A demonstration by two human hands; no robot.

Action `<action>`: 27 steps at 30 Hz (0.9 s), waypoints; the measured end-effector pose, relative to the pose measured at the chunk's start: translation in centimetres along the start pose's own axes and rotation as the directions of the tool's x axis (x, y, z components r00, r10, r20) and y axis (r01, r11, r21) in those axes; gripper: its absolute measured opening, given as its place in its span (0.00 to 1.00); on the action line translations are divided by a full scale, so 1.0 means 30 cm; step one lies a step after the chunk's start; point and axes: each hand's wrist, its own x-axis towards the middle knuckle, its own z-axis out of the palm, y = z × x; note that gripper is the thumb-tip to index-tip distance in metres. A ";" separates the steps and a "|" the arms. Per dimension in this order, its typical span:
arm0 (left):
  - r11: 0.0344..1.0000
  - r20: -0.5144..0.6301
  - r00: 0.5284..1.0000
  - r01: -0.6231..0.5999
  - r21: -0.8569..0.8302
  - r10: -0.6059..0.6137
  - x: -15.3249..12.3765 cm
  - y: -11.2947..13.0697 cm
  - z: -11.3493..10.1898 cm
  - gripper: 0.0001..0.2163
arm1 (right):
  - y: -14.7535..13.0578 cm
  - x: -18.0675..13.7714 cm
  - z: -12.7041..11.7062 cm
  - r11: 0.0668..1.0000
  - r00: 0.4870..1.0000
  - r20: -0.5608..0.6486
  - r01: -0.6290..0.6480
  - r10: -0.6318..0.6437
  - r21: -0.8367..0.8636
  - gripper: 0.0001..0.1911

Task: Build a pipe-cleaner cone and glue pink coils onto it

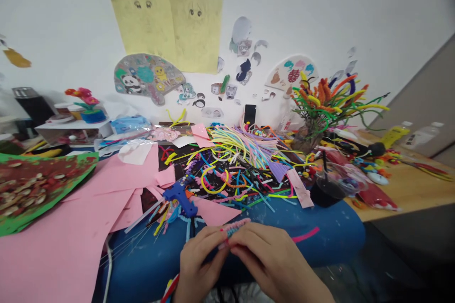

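My left hand (199, 258) and my right hand (268, 251) meet at the front of the blue table cover. Both pinch a small piece of twisted pipe cleaner (236, 227), fuzzy in pink and light blue. Its lower part is hidden by my fingers. A bright pink pipe cleaner (306, 235) sticks out past the right hand; whether it joins the held piece, I cannot tell. Just beyond my hands lies a pink paper triangle (216, 211). A blue hot glue gun (180, 196) rests to the left, on loose pipe cleaner scraps.
Tangled pipe cleaners (245, 151) cover the middle. At right stand a cup of dark drink (325, 191) with a straw and a vase (308, 138) of pipe cleaner stems. Pink paper (71, 227) spreads left, beside a green-edged sheet (81, 170). A phone (250, 114) leans on the wall.
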 end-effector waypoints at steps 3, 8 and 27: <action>1.000 0.023 0.999 0.024 -0.020 -0.024 -0.006 -0.003 -0.004 0.13 | 0.001 0.001 -0.028 1.000 0.994 0.111 -0.004 0.002 0.014 0.11; 0.992 0.100 0.994 0.048 -0.117 -0.036 -0.002 0.002 -0.010 0.14 | 0.012 0.012 -0.061 1.000 0.990 0.142 -0.005 0.003 0.015 0.13; 0.978 0.275 0.960 0.006 -0.207 0.052 0.009 0.053 -0.048 0.16 | 0.012 0.123 -0.184 0.970 0.933 0.342 0.029 -0.113 0.243 0.10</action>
